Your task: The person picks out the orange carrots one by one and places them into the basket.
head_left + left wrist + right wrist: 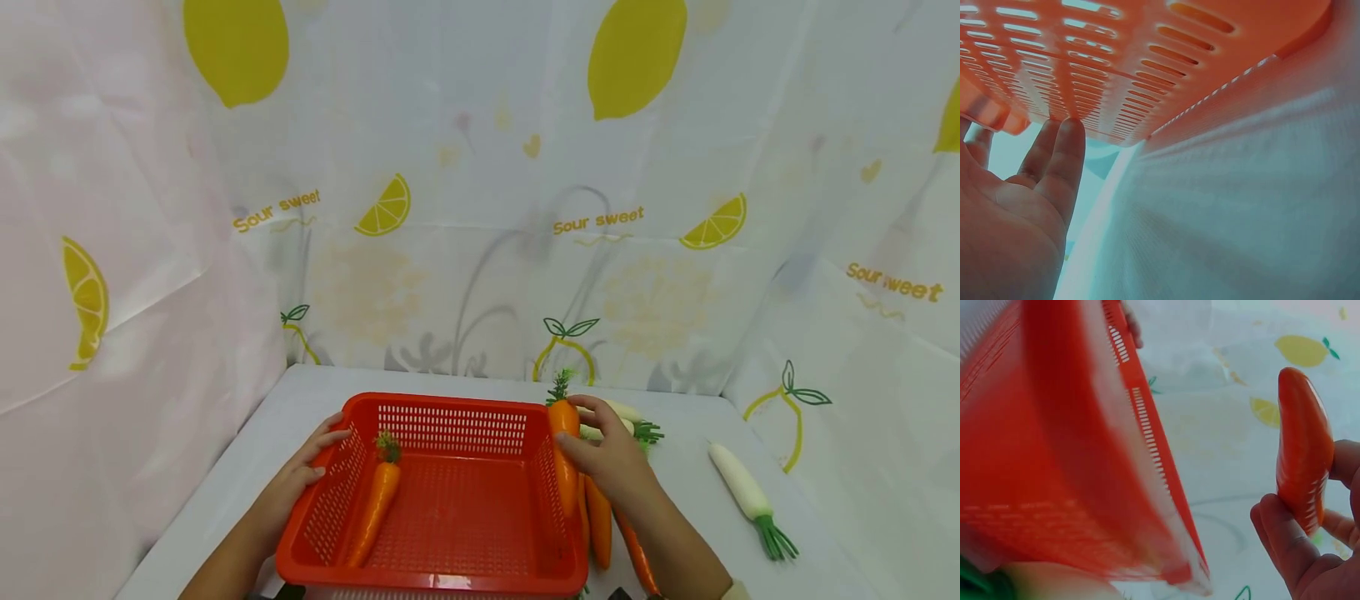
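The right hand [609,454] grips a carrot [564,454] at the basket's [450,575] right rim, lower centre of frame. The left hand [303,475], fingers straight, braces the left wall. Best to clear the rim, then lay it beside the carrot inside [375,500].

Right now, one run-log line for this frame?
left hand: steadies red slotted plastic basket | right hand: grips orange toy carrot at basket's right rim

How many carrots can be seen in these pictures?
4: one carrot in the basket, one held by the right hand at the basket's right wall, two on the table. Others may be hidden.
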The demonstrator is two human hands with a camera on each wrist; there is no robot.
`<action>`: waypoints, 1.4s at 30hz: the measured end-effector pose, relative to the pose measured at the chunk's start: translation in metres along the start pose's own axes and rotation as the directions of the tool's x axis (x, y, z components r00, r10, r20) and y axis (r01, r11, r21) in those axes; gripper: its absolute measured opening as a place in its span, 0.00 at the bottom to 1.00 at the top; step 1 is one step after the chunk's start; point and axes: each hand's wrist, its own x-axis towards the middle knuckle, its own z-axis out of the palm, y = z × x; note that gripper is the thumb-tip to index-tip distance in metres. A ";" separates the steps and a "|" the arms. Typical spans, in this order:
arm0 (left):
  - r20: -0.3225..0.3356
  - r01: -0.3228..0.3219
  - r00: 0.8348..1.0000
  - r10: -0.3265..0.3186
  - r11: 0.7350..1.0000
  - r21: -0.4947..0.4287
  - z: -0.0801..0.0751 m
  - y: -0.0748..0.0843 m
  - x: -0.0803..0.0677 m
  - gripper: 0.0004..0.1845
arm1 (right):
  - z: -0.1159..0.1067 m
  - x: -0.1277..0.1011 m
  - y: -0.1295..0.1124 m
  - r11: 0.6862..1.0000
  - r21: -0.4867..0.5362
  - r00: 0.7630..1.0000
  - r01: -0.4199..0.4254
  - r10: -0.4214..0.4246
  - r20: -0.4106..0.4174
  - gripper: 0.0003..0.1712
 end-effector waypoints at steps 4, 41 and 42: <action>0.002 0.000 1.000 0.000 1.000 0.003 0.000 0.000 0.000 0.32 | 0.008 0.001 -0.010 0.999 0.037 0.999 0.023 -0.024 0.033 0.33; 0.010 -0.013 1.000 0.013 0.999 0.029 -0.001 0.002 0.000 0.31 | 0.048 0.032 -0.027 0.989 -0.086 0.977 0.116 -0.098 0.188 0.27; 0.016 -0.019 1.000 0.019 0.999 0.026 -0.001 0.001 0.000 0.31 | 0.050 0.032 -0.027 0.988 -0.097 0.976 0.116 -0.096 0.193 0.27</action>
